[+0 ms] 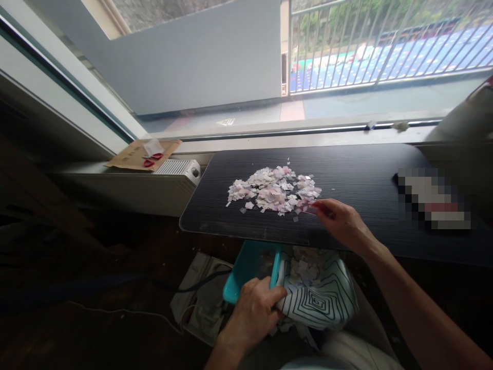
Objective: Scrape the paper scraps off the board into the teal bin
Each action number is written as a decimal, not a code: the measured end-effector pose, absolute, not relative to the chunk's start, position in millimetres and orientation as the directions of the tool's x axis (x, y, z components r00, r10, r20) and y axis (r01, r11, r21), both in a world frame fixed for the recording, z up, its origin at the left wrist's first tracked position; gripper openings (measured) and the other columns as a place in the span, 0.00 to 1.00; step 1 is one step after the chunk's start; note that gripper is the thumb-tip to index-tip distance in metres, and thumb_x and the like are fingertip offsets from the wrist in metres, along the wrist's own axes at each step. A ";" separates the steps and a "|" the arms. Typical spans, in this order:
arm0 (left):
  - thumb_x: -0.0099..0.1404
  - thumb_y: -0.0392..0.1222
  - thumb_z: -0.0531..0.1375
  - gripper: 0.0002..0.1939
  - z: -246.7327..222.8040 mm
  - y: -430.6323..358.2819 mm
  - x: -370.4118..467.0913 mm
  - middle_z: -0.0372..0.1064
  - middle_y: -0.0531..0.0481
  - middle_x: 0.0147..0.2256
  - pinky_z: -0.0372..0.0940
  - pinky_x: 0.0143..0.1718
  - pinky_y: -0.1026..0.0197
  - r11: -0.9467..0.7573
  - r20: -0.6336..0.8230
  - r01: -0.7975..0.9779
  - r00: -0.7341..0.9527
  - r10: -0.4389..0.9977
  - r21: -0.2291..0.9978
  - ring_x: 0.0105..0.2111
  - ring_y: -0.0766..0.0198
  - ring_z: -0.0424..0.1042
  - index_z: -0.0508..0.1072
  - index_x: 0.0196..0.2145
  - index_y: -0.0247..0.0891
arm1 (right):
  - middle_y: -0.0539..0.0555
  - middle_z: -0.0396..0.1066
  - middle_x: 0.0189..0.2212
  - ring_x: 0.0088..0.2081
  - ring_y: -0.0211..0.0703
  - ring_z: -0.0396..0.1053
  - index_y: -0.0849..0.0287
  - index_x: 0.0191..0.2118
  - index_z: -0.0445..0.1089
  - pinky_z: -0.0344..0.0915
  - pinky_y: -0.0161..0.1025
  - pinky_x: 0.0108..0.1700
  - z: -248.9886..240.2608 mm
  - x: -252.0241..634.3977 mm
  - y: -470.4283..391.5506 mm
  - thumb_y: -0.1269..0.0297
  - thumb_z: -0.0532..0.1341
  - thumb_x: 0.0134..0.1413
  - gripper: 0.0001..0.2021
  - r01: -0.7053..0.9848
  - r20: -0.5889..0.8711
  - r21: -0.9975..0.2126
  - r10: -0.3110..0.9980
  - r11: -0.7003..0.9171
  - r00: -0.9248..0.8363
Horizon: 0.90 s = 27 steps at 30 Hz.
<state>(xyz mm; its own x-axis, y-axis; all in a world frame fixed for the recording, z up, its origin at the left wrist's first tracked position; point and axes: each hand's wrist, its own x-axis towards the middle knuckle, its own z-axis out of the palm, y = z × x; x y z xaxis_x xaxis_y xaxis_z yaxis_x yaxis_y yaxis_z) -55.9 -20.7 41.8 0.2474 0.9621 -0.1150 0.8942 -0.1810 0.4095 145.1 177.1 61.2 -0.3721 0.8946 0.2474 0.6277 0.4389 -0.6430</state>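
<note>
Black woodgrain tabletop (358, 169) spreads under my R hand (341, 221), its fingertips drawn together at the R edge of the paper-scrap heap (271, 191); can't tell if they pinch a pc. Line-patterned cloth (316, 307) w/ more scraps (306, 267) sits below those fingers, just R of my L hand (259, 303), clamped on the near rim of the teal plastic bin (246, 267). Red-handled scissors (153, 159) lie well apart, far L of my R fingers.

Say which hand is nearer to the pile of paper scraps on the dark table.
Right. The right hand is at the right edge of the paper scraps; the left hand is farther off, short of the table, at the turquoise container.
</note>
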 end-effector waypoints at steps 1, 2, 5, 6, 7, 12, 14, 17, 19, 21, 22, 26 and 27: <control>0.54 0.32 0.61 0.08 42.4 -20.0 -54.9 0.65 0.52 0.28 0.54 0.30 0.61 -0.186 -0.118 0.894 0.254 0.960 0.407 0.28 0.62 0.63 0.73 0.33 0.41 | 0.53 0.75 0.33 0.28 0.38 0.68 0.58 0.40 0.74 0.63 0.35 0.31 61.5 145.5 177.7 0.64 0.56 0.54 0.12 0.636 0.251 -0.635 0.896 0.438 -0.366; 0.55 0.32 0.61 0.08 43.0 -19.4 -53.8 0.65 0.52 0.28 0.54 0.30 0.61 -0.192 -0.118 0.894 0.259 0.959 0.405 0.28 0.62 0.63 0.74 0.33 0.41 | 0.54 0.75 0.34 0.28 0.38 0.68 0.58 0.40 0.74 0.63 0.35 0.31 61.7 146.1 178.2 0.64 0.56 0.54 0.12 0.644 0.254 -0.626 0.896 0.440 -0.365; 0.55 0.32 0.61 0.08 44.7 -17.8 -50.7 0.65 0.53 0.27 0.54 0.31 0.61 -0.212 -0.110 0.890 0.278 0.954 0.403 0.28 0.62 0.62 0.73 0.33 0.41 | 0.54 0.74 0.34 0.27 0.39 0.67 0.58 0.41 0.73 0.62 0.36 0.32 61.7 148.6 178.9 0.63 0.55 0.55 0.12 0.660 0.274 -0.601 0.892 0.451 -0.359; 0.55 0.32 0.61 0.08 45.3 -17.2 -49.7 0.65 0.53 0.27 0.54 0.31 0.61 -0.220 -0.109 0.889 0.285 0.952 0.402 0.28 0.63 0.62 0.73 0.33 0.41 | 0.54 0.74 0.34 0.27 0.39 0.67 0.58 0.41 0.73 0.62 0.36 0.32 61.6 149.0 178.5 0.63 0.55 0.55 0.12 0.661 0.282 -0.596 0.890 0.456 -0.359; 0.56 0.32 0.61 0.07 45.9 -16.5 -48.8 0.64 0.53 0.27 0.54 0.31 0.61 -0.228 -0.109 0.888 0.293 0.950 0.400 0.28 0.63 0.62 0.73 0.33 0.41 | 0.54 0.74 0.34 0.28 0.39 0.67 0.58 0.41 0.73 0.62 0.36 0.32 61.5 149.0 177.8 0.63 0.54 0.56 0.12 0.659 0.290 -0.593 0.886 0.462 -0.361; 0.58 0.37 0.61 0.05 49.2 -10.8 -44.5 0.65 0.52 0.28 0.54 0.30 0.61 -0.277 -0.128 0.885 0.345 0.930 0.376 0.28 0.62 0.62 0.73 0.34 0.42 | 0.54 0.73 0.35 0.29 0.40 0.68 0.58 0.41 0.73 0.62 0.36 0.33 62.5 142.6 168.7 0.64 0.54 0.56 0.12 0.617 0.269 -0.606 0.859 0.502 -0.435; 0.58 0.38 0.61 0.04 50.9 -7.9 -42.8 0.65 0.52 0.28 0.54 0.30 0.61 -0.299 -0.142 0.884 0.368 0.919 0.358 0.28 0.62 0.63 0.73 0.34 0.42 | 0.53 0.73 0.34 0.29 0.39 0.68 0.57 0.40 0.73 0.63 0.36 0.33 63.1 140.8 164.5 0.65 0.55 0.55 0.11 0.581 0.239 -0.638 0.847 0.506 -0.475; 0.57 0.38 0.62 0.05 53.2 -4.6 -40.0 0.65 0.52 0.28 0.55 0.30 0.61 -0.325 -0.162 0.882 0.395 0.904 0.341 0.28 0.61 0.64 0.73 0.34 0.42 | 0.52 0.73 0.35 0.30 0.39 0.68 0.56 0.41 0.73 0.63 0.35 0.33 63.4 142.6 160.0 0.65 0.55 0.55 0.11 0.563 0.230 -0.666 0.852 0.490 -0.470; 0.57 0.38 0.62 0.05 54.3 -3.6 -38.4 0.65 0.52 0.28 0.55 0.30 0.61 -0.331 -0.170 0.882 0.402 0.900 0.337 0.28 0.61 0.64 0.73 0.34 0.42 | 0.53 0.73 0.36 0.31 0.39 0.68 0.56 0.41 0.73 0.62 0.36 0.33 63.8 145.4 156.2 0.65 0.54 0.55 0.12 0.588 0.233 -0.652 0.865 0.478 -0.444; 0.58 0.39 0.61 0.05 55.1 -3.3 -37.2 0.65 0.52 0.28 0.56 0.30 0.60 -0.332 -0.179 0.882 0.405 0.897 0.335 0.29 0.60 0.65 0.73 0.34 0.42 | 0.53 0.73 0.36 0.31 0.40 0.68 0.56 0.40 0.73 0.62 0.36 0.33 65.1 147.0 150.1 0.65 0.54 0.56 0.11 0.595 0.225 -0.646 0.864 0.479 -0.451; 0.58 0.39 0.61 0.05 55.3 -3.2 -36.8 0.65 0.52 0.29 0.56 0.31 0.60 -0.331 -0.183 0.883 0.404 0.896 0.332 0.29 0.60 0.65 0.73 0.34 0.43 | 0.53 0.73 0.35 0.31 0.40 0.68 0.56 0.40 0.73 0.63 0.36 0.33 66.1 146.9 146.4 0.65 0.54 0.56 0.11 0.585 0.214 -0.652 0.858 0.481 -0.467; 0.58 0.41 0.61 0.06 55.7 -3.0 -36.5 0.66 0.51 0.29 0.57 0.31 0.60 -0.334 -0.198 0.886 0.407 0.891 0.320 0.30 0.59 0.66 0.73 0.35 0.43 | 0.52 0.73 0.32 0.28 0.38 0.67 0.56 0.38 0.72 0.63 0.35 0.31 68.2 142.5 137.2 0.64 0.54 0.57 0.10 0.521 0.169 -0.700 0.822 0.489 -0.544; 0.58 0.41 0.61 0.05 55.8 -2.9 -36.5 0.66 0.51 0.29 0.57 0.31 0.61 -0.336 -0.198 0.886 0.409 0.891 0.321 0.30 0.59 0.66 0.73 0.35 0.42 | 0.52 0.73 0.32 0.28 0.38 0.67 0.56 0.39 0.72 0.63 0.35 0.32 67.1 141.3 138.1 0.63 0.54 0.57 0.10 0.515 0.178 -0.703 0.823 0.490 -0.540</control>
